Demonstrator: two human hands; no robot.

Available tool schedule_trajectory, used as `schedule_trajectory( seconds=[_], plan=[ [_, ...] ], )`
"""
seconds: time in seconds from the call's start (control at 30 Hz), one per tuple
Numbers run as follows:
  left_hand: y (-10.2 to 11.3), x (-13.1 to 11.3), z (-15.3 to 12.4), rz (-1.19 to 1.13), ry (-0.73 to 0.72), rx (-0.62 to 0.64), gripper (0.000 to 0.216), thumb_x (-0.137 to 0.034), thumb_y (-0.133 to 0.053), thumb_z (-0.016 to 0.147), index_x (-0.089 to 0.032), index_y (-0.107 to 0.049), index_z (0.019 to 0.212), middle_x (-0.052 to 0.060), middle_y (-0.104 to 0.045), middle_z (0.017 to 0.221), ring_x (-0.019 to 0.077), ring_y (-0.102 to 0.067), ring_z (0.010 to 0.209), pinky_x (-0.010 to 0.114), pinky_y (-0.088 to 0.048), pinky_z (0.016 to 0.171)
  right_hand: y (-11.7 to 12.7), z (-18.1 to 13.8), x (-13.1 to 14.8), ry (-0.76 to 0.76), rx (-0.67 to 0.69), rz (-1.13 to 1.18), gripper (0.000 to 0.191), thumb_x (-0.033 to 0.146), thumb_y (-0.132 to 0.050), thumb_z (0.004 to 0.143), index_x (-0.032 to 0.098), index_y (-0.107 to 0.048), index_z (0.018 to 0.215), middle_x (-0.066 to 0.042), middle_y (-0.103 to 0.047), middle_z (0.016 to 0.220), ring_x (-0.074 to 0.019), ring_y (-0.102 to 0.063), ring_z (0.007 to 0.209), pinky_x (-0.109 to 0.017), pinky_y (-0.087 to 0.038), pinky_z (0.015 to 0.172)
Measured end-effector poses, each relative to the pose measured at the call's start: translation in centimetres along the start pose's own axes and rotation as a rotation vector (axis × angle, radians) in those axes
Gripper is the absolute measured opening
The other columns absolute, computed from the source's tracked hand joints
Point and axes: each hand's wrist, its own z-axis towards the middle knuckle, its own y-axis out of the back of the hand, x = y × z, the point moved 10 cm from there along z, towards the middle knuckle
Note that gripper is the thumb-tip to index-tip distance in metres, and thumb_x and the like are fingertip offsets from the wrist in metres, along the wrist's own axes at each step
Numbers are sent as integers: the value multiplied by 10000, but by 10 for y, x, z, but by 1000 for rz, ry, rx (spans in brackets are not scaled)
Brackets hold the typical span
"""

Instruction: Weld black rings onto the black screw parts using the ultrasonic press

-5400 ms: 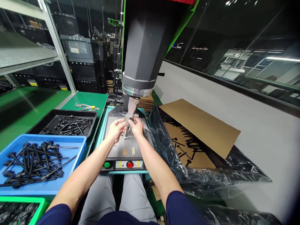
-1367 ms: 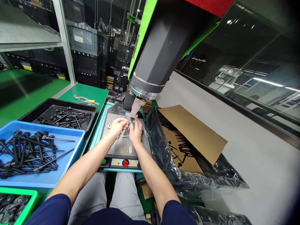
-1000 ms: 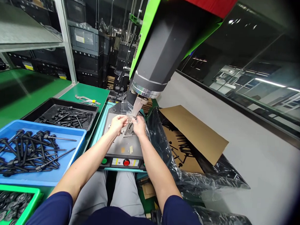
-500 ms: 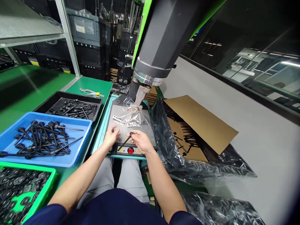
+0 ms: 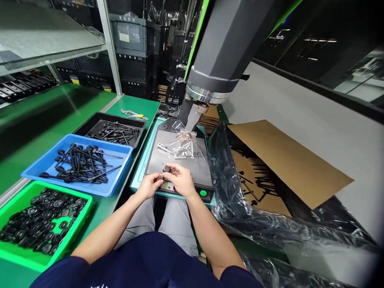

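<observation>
My right hand (image 5: 182, 180) is closed in a pinch on a black rod with a round knob head (image 5: 166, 169). The knob faces up, while most of the shaft is hidden by my fingers. My left hand (image 5: 150, 186) is pressed against the right fingertips, its thumb and fingers closed together. Whatever lies between those left fingers is hidden. Both hands are over the front edge of the grey machine plate (image 5: 160, 159). Behind them, clear plastic film (image 5: 187, 149) and a small metal piece (image 5: 165, 148) lie on the plate.
At left stand a blue tray (image 5: 123, 175) of black rods, a black tray (image 5: 93, 120) of similar rods and a green tray (image 5: 33, 262) of round black parts. The machine head (image 5: 209, 83) hangs above the plate. At right, cardboard (image 5: 292, 160) covers part of a plastic-lined box.
My hands have come together; they were apart before. The rod, earlier slanting down-left from my right hand, is now mostly covered by fingers. The whole view has shifted left.
</observation>
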Motion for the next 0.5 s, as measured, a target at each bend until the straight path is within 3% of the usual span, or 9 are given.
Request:
schedule_trajectory(
  seconds=[0.1,0.23,0.3,0.43,0.5],
  plan=[
    [-5,2,-1,-61,-15,-26,239,-371,-659,807,-150,-701,887,46,-706,838,187,-630,802,305,-483,774,-1,-1,4,36,-18,-69,370,340,-788,687,173,-739,1015,-27,-701,785,-152,-618,694,-303,-536,700],
    [2,2,6,-294,33,-74,274,-398,-736,762,-138,-676,825,44,-694,759,166,-639,710,299,-509,712,5,-3,12,73,11,-2,542,328,-786,692,198,-667,1205,-95,-691,1137,-145,-658,744,-293,-562,683],
    [27,-2,18,-467,80,-199,332,-386,-799,702,-129,-667,866,54,-707,796,150,-648,669,291,-526,679,19,-7,15,78,-32,16,585,349,-787,703,208,-636,1251,-113,-673,1203,-143,-673,748,-302,-576,700],
    [101,-17,43,-770,93,-579,382,-241,-852,652,-131,-620,936,61,-711,894,110,-671,701,240,-549,700,56,-27,13,16,-117,-18,511,461,-790,713,179,-686,1127,-109,-748,995,-191,-707,816,-366,-599,799],
    [114,-17,48,-854,143,-639,371,-169,-847,657,-137,-588,921,55,-699,866,112,-685,733,232,-559,726,82,-45,5,-59,-162,-63,493,517,-782,710,168,-712,1051,-115,-759,948,-220,-721,827,-397,-608,804]
  ],
)
